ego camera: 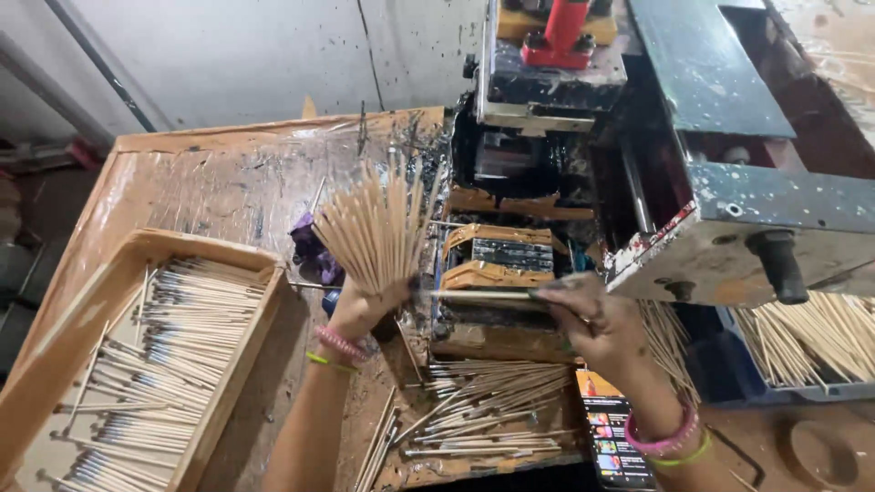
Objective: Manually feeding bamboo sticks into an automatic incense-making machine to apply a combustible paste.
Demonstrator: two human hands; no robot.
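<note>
Even, fairly bright light from above; soft shadows under the machine (729, 210); glare on the pale wall (255, 55); edges bowed, slightly blurred.

pale matt wooden sticks (374, 232), rough stained wooden tray (232, 387), glossy worn wooden table (210, 182), chipped painted metal machine (729, 210), glossy phone screen (612, 433)

I see my left hand (363, 305) gripping a fanned bundle of sticks (374, 228) above the bench (200, 182); my right hand (597, 319) pinches one stick (478, 294) at the machine (638, 164).
</note>
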